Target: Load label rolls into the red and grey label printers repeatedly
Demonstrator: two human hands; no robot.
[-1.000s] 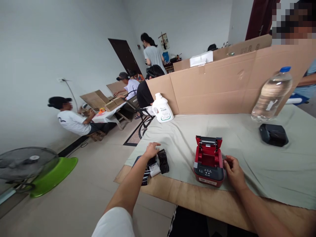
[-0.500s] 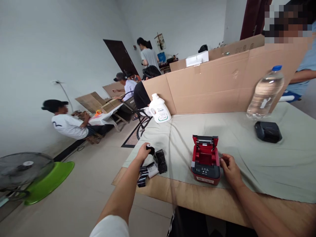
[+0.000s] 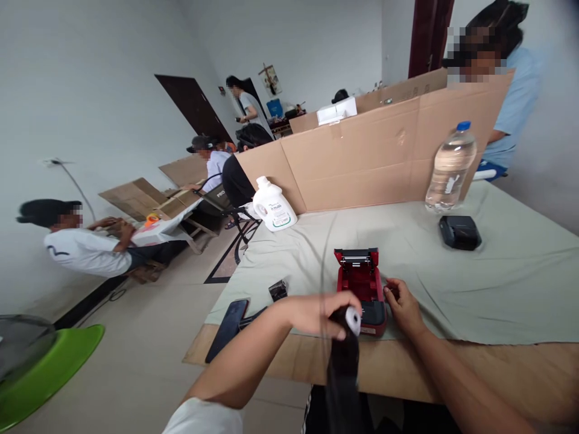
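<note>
Red plastic, boxy and glossy: small printer at lower centre of the frame, lid tipped up and back toward the cardboard screen, hollow roll bay exposed, dark control panel facing the near table edge, long axis running from near edge toward the upper frame. Right hand pressed against the printer's right flank, fingers curled in on it, no full grasp discernible. Left hand just left of the printer, closed around a roll wrapped in black film, round white end turned toward the camera, dark strip hanging straight down past the table edge, blurred. Pale grey-green cloth, creased and matte, spread over a bare plywood table. Flat black phone at the left corner, slanted along the edge; small black wrapped piece just beyond it. Farther up: white plastic jug, clear ribbed water bottle with blue cap standing upright, rounded black printer near its base, brown corrugated cardboard screen behind.
</note>
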